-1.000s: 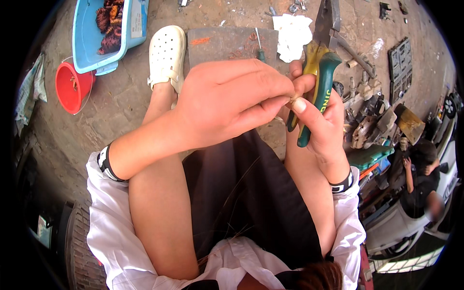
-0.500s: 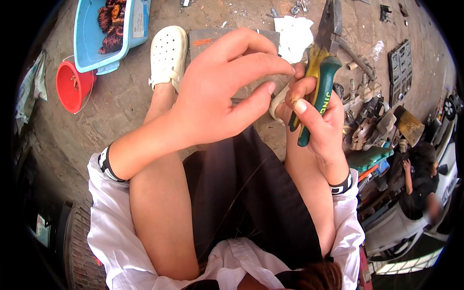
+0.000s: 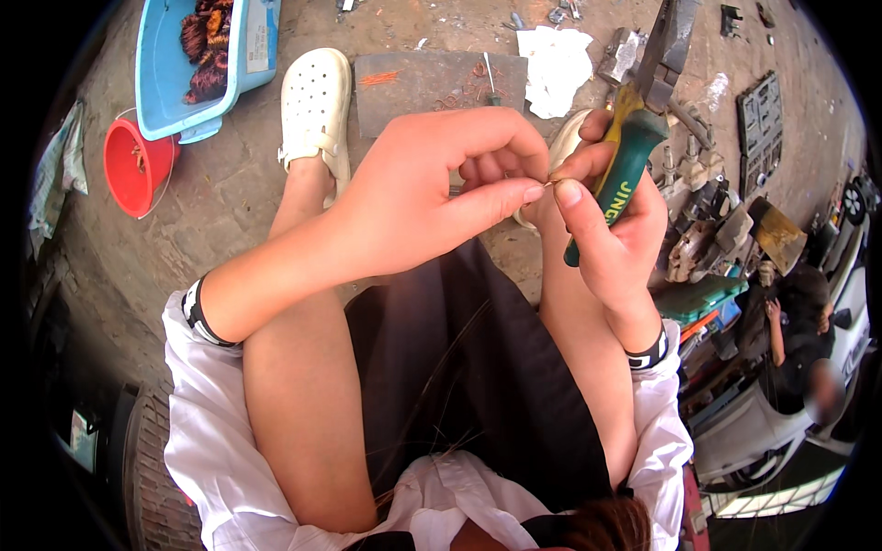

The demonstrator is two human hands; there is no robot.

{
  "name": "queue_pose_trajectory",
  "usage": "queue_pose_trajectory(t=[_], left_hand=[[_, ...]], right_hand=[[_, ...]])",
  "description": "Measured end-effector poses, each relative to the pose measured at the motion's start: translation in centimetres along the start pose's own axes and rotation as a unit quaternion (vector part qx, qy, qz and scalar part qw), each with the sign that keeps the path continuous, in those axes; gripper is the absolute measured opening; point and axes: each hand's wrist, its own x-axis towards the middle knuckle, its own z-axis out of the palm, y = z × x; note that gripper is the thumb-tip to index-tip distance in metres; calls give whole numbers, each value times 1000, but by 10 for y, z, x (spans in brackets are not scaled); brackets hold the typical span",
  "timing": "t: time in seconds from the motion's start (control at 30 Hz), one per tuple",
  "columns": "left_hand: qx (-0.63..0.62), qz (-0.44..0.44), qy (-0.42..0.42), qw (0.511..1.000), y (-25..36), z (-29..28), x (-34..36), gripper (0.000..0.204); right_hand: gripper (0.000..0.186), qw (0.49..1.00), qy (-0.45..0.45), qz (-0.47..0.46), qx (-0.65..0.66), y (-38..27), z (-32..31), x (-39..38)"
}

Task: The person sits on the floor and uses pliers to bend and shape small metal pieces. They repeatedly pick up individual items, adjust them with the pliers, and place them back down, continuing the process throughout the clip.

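A pale rectangular label (image 3: 260, 37) with dark print sits on the right outer wall of the blue tub (image 3: 156, 83) at eleven o'clock. White lettering runs along the green plier handle (image 3: 623, 188) at two o'clock.

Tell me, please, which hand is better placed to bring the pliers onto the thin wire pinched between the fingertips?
The right hand, probably: it already has the green-handled pliers in its grip, jaws pointing up just above the thin wire. The left hand is busy pinching that wire.
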Motion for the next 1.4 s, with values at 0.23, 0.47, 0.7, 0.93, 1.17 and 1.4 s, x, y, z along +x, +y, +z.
queue_pose_trajectory(t=[0.23, 0.47, 0.7, 0.93, 1.17, 1.4], left_hand=[[-220, -172, -41, 959, 8, -1, 1, 10], [23, -16, 6, 1000, 2, 5, 1, 10], [129, 97, 37, 986, -11, 2, 2, 12], [84, 50, 67, 993, -6, 2, 2, 11], [80, 0, 70, 994, 1, 5, 1, 10], [-11, -145, 48, 988, 8, 5, -1, 7]], right_hand=[[10, 994, 10, -42, -96, -4, -1, 0], [8, 999, -1, 47, 22, -2, 2, 1], [9, 921, -55, 275, 270, 1, -4, 0], [9, 995, -28, 73, 60, 2, -3, 1], [12, 990, 27, 131, 39, -4, 5, -2], [12, 995, 19, -31, -95, 1, 4, 4]])
